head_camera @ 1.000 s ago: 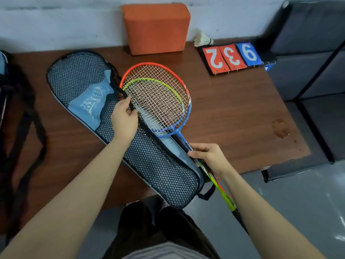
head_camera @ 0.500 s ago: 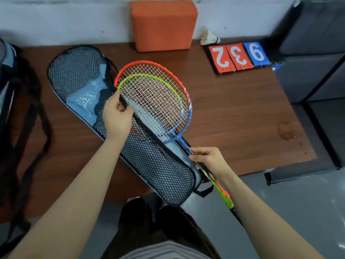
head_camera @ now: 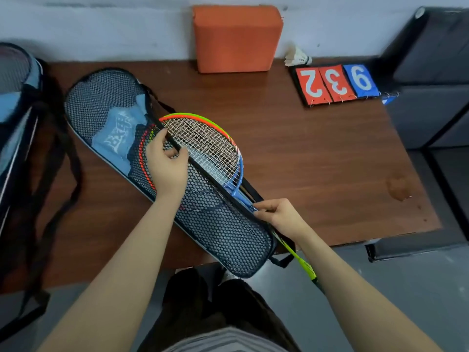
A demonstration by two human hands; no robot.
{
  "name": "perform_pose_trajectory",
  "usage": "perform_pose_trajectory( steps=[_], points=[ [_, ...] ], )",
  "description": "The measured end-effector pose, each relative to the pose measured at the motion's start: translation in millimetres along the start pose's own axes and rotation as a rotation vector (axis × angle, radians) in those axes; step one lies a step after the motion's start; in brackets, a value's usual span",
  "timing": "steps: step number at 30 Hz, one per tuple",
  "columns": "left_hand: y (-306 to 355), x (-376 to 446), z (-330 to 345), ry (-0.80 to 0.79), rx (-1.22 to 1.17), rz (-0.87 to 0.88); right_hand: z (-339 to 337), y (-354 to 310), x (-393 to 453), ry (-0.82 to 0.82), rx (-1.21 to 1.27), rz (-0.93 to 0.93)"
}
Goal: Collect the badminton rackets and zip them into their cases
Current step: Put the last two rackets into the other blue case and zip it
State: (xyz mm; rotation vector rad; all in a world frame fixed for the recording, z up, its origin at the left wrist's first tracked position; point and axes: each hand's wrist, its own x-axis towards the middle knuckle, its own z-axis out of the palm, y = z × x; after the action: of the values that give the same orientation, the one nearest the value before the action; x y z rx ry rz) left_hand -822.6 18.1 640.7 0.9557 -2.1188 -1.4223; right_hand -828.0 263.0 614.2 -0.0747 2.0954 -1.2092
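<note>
The case [head_camera: 162, 179] is black honeycomb mesh over pale blue fabric with white lettering, edged in black. The rackets [head_camera: 210, 151] have white string grids; one frame is orange-red, one lime green, with blue at the throat and a green shaft. The surface [head_camera: 304, 153] is dark reddish-brown wood grain. The block [head_camera: 237, 38] is plain orange. The score cards [head_camera: 335, 83] are two red and one blue, with white digits. The shuttlecock [head_camera: 298, 57] is white.

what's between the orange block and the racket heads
Only bare table between the orange block and the racket heads, in the head view.
</note>
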Motion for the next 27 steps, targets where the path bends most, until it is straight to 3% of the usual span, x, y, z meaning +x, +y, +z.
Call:
perform_pose_trajectory(
  steps=[8,14,22,27],
  points=[
    [-7.6,-16.1,-2.9,-0.238,0.01,0.173,25.7,-29.4,10.1,-0.107,-0.1,-0.047],
    [-12.1,-15.4,-25.5,-0.305,0.001,0.102,45.5,-49.4,27.8,0.069,0.203,0.002],
    [-28.6,12.1,-60.9,-0.33,-0.033,0.035,84.3,-81.5,52.0,-0.101,0.561,0.246],
    [-35.1,30.6,-72.7,-0.379,-0.049,0.027,114.4,-101.4,71.2,-0.034,0.653,0.282]
  ],
)
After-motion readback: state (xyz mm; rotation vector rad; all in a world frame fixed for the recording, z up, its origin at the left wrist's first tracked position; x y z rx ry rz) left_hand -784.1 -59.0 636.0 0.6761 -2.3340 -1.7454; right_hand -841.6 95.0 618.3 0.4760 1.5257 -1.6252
